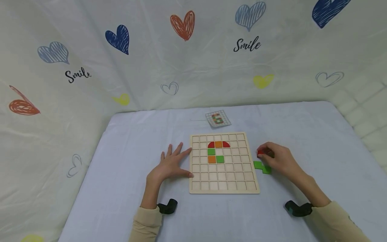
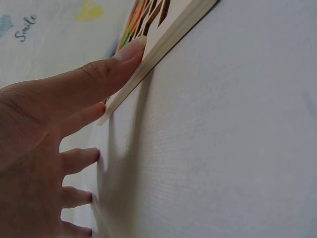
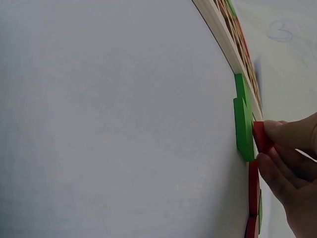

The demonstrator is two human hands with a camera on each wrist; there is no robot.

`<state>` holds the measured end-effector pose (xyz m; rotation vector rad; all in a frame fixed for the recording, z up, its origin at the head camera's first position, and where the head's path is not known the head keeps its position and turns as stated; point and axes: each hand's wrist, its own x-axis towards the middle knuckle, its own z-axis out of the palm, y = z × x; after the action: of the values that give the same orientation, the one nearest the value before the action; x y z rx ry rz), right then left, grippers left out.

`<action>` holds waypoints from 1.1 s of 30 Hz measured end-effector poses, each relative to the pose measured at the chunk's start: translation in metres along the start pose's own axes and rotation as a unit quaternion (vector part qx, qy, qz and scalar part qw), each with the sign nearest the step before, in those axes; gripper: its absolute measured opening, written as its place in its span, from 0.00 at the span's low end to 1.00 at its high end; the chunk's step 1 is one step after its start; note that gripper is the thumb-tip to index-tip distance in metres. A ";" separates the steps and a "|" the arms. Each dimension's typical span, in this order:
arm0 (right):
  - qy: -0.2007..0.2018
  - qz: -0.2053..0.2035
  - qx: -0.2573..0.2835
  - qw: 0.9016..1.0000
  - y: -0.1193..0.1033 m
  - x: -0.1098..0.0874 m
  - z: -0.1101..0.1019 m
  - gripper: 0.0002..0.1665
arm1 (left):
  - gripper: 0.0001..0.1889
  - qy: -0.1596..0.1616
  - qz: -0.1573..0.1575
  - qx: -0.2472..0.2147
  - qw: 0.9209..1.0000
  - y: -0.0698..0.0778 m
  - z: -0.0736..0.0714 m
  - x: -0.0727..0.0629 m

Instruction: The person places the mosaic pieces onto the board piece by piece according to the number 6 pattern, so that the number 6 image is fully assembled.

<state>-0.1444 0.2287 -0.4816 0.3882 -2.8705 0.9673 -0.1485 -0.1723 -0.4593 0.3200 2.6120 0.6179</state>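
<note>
A square wooden grid board (image 1: 223, 193) lies flat on the table. My left hand (image 1: 169, 166) has its fingers spread, with thumb and forefinger touching the board's left edge. On the grid sit red rounded-corner pieces (image 1: 226, 144), orange squares (image 1: 212, 159) and green squares (image 1: 220, 159) in a hook shape. Right of the board, my right hand (image 1: 278, 156) pinches a small red block (image 3: 261, 138) between thumb and fingers. Green blocks (image 1: 262, 167) lie beside the board below that hand. More red blocks (image 3: 253, 188), hidden by the hand in the head view, show in the right wrist view.
A small card (image 1: 218, 118) with a coloured grid pattern lies behind the board. White cloth (image 1: 145, 134) covers the table. A printed curtain with hearts (image 1: 182, 25) hangs behind it. Black wrist devices (image 1: 168, 206) are strapped to both forearms.
</note>
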 end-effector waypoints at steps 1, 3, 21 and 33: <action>0.005 -0.005 0.001 1.000 0.000 0.000 0.000 0.11 | 0.52 0.001 0.000 -0.001 1.000 0.000 0.000 0.000; 0.017 -0.019 0.005 1.000 0.000 -0.001 0.001 0.11 | 0.52 0.001 0.000 -0.002 1.000 0.001 0.000 0.000; -0.009 -0.061 0.068 0.996 -0.028 0.009 0.012 0.11 | 0.52 0.004 0.000 -0.019 1.000 -0.001 0.001 0.000; -0.063 -0.050 0.079 0.994 -0.045 0.024 0.023 0.12 | 0.52 0.004 -0.002 -0.017 1.000 0.000 0.000 0.000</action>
<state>-0.1552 0.1748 -0.4697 0.6220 -2.8605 1.1951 -0.1482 -0.1726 -0.4596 0.3031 2.6053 0.6621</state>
